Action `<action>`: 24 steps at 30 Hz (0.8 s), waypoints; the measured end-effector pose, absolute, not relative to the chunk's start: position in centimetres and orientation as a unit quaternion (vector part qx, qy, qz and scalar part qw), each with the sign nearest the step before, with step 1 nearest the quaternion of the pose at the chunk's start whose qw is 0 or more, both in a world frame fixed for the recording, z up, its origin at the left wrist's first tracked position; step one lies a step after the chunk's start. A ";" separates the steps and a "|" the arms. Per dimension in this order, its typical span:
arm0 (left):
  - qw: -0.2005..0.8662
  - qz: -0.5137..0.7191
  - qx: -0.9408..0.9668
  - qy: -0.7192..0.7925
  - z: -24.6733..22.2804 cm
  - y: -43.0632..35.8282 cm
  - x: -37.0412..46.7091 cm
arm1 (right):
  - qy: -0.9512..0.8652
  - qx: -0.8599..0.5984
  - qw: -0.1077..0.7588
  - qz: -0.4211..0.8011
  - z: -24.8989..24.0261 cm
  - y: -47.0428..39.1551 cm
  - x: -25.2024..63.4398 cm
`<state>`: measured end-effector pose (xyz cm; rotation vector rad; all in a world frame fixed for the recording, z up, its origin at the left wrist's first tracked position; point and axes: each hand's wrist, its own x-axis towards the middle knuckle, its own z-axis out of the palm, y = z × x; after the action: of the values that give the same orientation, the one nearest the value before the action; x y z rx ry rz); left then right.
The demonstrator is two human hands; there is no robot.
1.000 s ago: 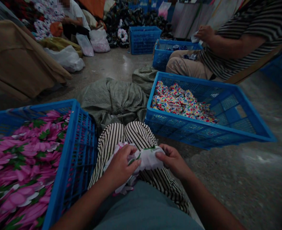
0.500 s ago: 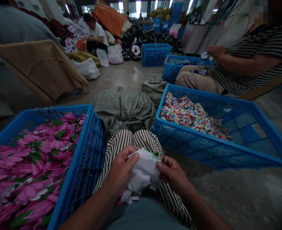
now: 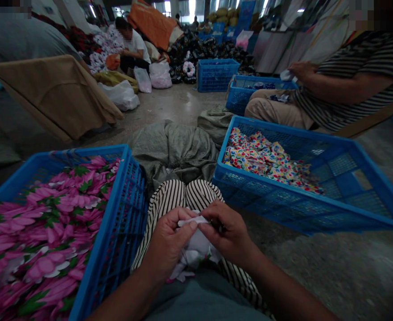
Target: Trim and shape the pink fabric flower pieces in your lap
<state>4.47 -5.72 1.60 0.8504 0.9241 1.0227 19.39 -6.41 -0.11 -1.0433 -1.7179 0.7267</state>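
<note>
Over my lap, my left hand point(image 3: 169, 238) pinches the upper edge of a white fabric piece point(image 3: 196, 244) between thumb and fingers. Close beside it, my right hand point(image 3: 228, 229) is closed on the same piece, its fingertips curled at the top edge near my left thumb. The fabric hangs down toward my striped trousers point(image 3: 168, 196), with small traces of green and pink at its lower part. My fingers hide part of its upper edge. To my left, a blue crate point(image 3: 116, 200) holds many pink petal-shaped fabric pieces point(image 3: 63, 200) with green parts.
At right stands another blue crate point(image 3: 317, 207) with colourful patterned pieces point(image 3: 266, 156). Grey-green sacks point(image 3: 173, 142) lie ahead of my knees. A co-worker in a striped shirt point(image 3: 353, 76) sits at right. A brown cloth-covered chair back point(image 3: 52, 93) stands at left.
My right hand has moved left and up, close to my left hand. The fabric, spread between the hands before, is now gathered at its top edge.
</note>
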 end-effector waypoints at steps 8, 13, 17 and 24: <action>0.681 0.432 0.416 0.420 0.8 -5.8 4.2 | -0.604 -0.515 0.473 0.382 -0.5 -5.8 20.3; 0.694 0.431 0.364 0.448 0.5 -5.7 4.2 | -0.584 -0.556 0.480 0.345 -1.0 -5.8 21.4; 0.707 0.435 0.314 0.461 0.6 -5.6 4.4 | -0.636 -0.519 0.458 0.340 -0.9 -6.8 22.0; 0.709 0.441 0.302 0.459 1.3 -5.6 4.7 | -0.755 -0.489 0.351 0.261 -0.9 -7.6 21.5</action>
<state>4.72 -5.62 1.29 0.6701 1.0185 0.9797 21.54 -7.56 -0.94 -1.2674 -1.9539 0.6769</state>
